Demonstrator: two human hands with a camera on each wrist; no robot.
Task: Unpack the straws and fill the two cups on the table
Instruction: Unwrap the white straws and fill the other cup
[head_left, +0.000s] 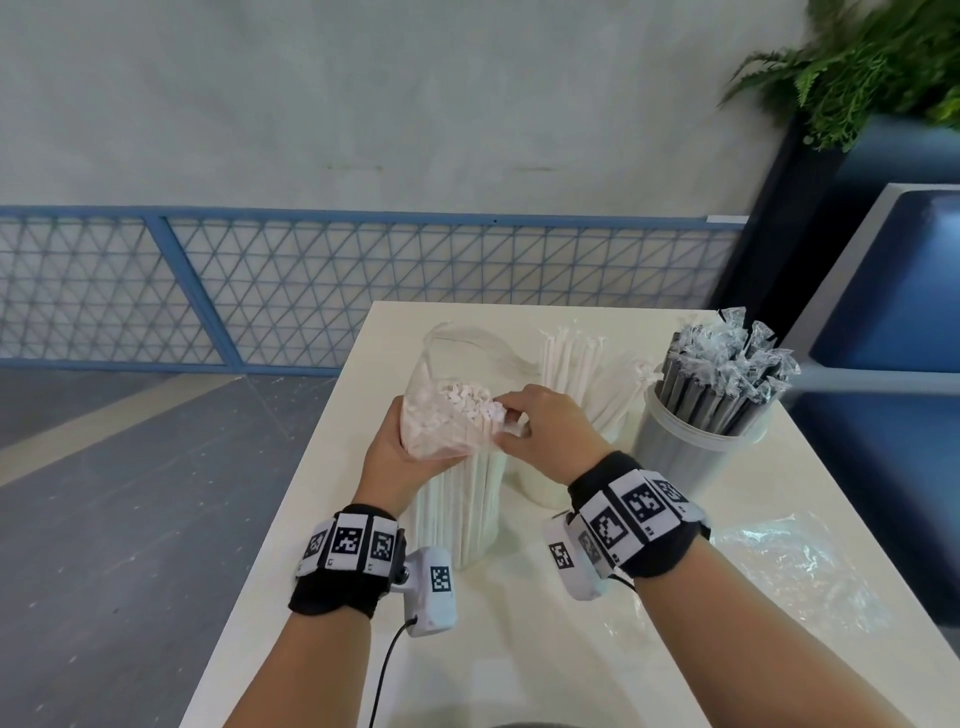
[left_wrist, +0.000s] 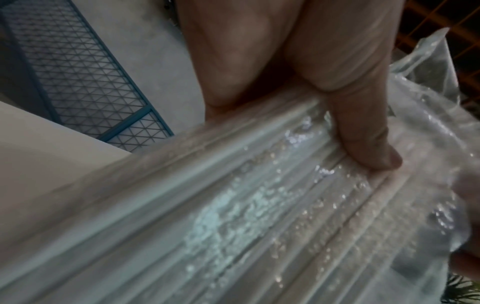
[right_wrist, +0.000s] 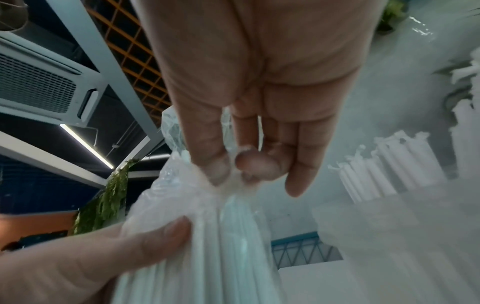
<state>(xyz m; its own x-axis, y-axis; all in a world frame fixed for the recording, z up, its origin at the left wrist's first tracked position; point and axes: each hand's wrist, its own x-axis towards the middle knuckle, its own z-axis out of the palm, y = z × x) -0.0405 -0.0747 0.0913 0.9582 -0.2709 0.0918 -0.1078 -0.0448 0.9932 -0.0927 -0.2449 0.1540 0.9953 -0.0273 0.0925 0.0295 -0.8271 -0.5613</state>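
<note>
A clear plastic bag of white paper-wrapped straws stands upright on the white table. My left hand grips the bag round its upper part, thumb pressed on the plastic over the straws. My right hand pinches the bag's edge at the straw tops, thumb and forefinger closed on the plastic. Behind stands a cup partly filled with white straws. To the right a clear cup holds grey wrapped straws.
A crumpled empty plastic wrapper lies on the table's right side. The table's left edge drops to a grey floor. A blue mesh fence runs behind, and a dark planter with a green plant stands at the back right.
</note>
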